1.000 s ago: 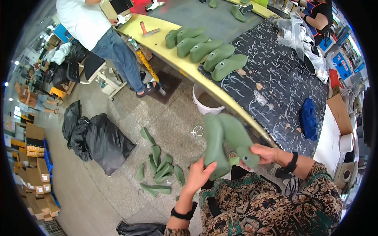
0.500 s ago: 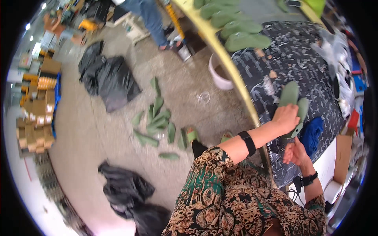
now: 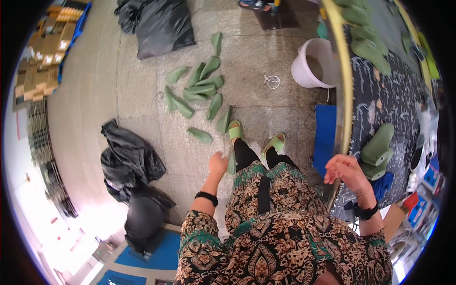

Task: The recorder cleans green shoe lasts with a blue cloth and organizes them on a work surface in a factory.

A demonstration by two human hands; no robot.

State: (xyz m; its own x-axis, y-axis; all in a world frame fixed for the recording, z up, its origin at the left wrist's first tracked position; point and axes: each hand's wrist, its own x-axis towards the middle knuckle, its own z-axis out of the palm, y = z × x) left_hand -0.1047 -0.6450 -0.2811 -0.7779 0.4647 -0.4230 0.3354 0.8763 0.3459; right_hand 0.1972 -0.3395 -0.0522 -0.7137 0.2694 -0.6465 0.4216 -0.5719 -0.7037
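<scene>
Dark worktable [image 3: 399, 90] at 3 o'clock; green slipper pair [image 3: 378, 151] now lies there, released since moment ago. Green insoles [image 3: 199, 90] scattered on floor at 12. Right hand [image 3: 346, 170] open, empty. Left hand [image 3: 218, 164] lowered, grips green insole [image 3: 231, 164].

Bright, even indoor light falls over the tiled floor [image 3: 142, 118], with a washed-out glare at the lower left rim. Shadows are soft. Fisheye bending curves the surface [image 3: 343, 85] edge, black vignette rings the frame, and detail blurs toward the edges.
</scene>
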